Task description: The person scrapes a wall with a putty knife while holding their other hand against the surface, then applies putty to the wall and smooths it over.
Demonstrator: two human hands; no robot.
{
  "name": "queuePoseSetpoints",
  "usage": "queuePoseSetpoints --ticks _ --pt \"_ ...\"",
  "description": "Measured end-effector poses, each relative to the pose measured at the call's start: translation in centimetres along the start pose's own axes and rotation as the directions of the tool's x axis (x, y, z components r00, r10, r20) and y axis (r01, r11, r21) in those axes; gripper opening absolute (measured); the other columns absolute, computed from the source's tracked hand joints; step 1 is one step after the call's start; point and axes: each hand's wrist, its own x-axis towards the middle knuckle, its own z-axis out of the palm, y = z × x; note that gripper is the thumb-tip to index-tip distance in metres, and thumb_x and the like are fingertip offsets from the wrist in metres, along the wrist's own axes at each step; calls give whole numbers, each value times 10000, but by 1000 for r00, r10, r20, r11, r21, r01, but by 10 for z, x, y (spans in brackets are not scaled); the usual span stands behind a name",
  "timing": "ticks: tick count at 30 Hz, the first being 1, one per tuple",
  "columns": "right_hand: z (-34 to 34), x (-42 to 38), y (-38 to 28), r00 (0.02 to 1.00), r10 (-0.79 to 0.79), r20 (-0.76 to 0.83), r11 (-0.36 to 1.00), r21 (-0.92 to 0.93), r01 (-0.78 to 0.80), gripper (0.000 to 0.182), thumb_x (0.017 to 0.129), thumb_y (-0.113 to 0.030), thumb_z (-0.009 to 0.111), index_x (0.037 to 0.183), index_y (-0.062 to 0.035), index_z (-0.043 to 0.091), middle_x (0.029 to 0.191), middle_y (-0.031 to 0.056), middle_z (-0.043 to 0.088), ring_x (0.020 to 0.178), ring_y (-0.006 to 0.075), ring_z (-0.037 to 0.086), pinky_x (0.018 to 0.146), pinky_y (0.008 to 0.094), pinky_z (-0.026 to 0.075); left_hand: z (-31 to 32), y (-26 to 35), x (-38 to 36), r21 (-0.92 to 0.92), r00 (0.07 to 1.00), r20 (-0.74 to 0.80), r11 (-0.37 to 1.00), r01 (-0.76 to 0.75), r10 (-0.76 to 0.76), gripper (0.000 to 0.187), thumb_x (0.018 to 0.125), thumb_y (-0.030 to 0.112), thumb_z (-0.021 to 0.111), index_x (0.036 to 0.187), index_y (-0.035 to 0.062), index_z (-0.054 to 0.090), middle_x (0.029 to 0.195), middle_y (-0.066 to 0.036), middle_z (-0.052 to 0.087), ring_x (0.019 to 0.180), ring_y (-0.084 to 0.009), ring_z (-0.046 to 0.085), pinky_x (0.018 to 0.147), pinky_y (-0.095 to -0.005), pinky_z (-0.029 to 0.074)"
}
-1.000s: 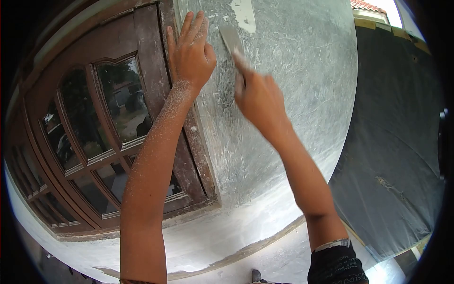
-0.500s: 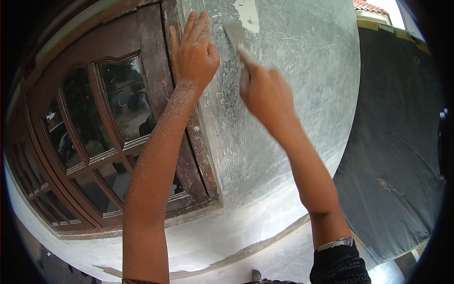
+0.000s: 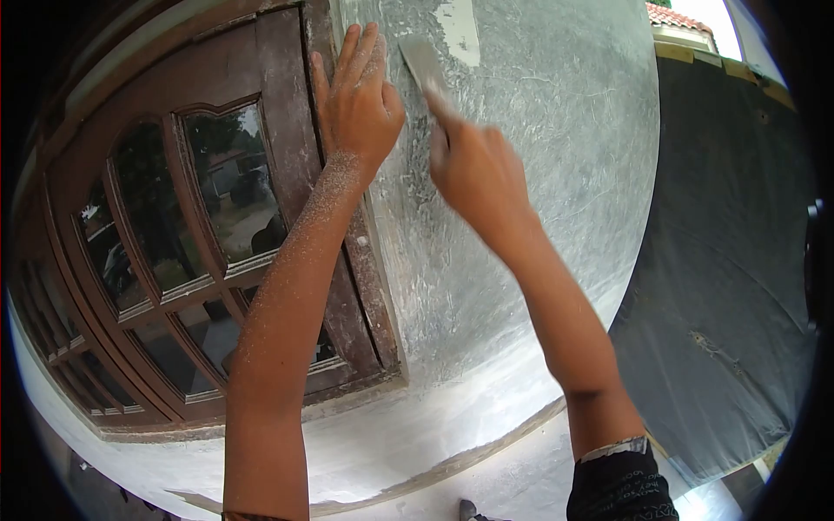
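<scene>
My right hand (image 3: 480, 169) is closed round the handle of a scraper (image 3: 423, 65), its index finger stretched along the tool. The flat metal blade lies against the grey, patchy wall (image 3: 521, 226), left of a pale bare patch (image 3: 460, 30). To the left, my left hand (image 3: 358, 95) rests with fingers stretched out on the edge of the wooden window frame (image 3: 323, 52), where it meets the wall. Whitish dust covers that hand and forearm. The right hand is slightly smeared by motion.
A brown wooden window (image 3: 143, 252) with several glass panes fills the left side. Dark sheeting (image 3: 730, 260) hangs at the right, below a tiled roof (image 3: 682, 17). The lower wall (image 3: 365, 451) is whitish, and a shoe tip (image 3: 467, 508) shows at the bottom.
My right hand and the scraper have shifted slightly left along the wall, toward my left hand. My left hand stays in the same place on the frame.
</scene>
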Motion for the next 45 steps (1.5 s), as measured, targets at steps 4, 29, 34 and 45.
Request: queuePoseSetpoints --ticks 4,29,34,45 --pt "5 14 6 992 -85 -97 994 54 90 590 895 -96 566 1477 -189 536 721 251 679 699 452 696 647 561 553 0 1 -2 5 1000 0 1000 8 -8 526 896 53 517 1417 15 574 1570 -71 470 1515 -221 334 1258 -576 123" --pt "-3 -16 -4 992 112 58 992 -62 -108 447 963 -174 537 1404 -152 608 797 288 687 739 469 687 726 546 555 2 -1 -1 20 1000 15 1000 -4 4 519 913 66 510 1427 21 566 1588 -67 446 1525 -225 312 1256 -579 124" --pt "-2 8 0 998 -3 -69 1000 1 3 562 902 -117 557 1461 -166 546 769 265 694 730 454 709 667 566 560 2 -2 -3 -4 1000 13 1000 -1 1 522 912 67 512 1429 28 567 1586 -66 450 1525 -226 312 1254 -580 132" --pt "3 -5 -4 998 1 -57 999 39 1 509 947 -151 569 1453 -208 570 722 274 666 699 459 679 671 545 548 2 -4 -4 -20 1000 8 1000 16 -16 520 908 28 481 1418 53 581 1592 -14 446 1524 -204 316 1248 -585 151"
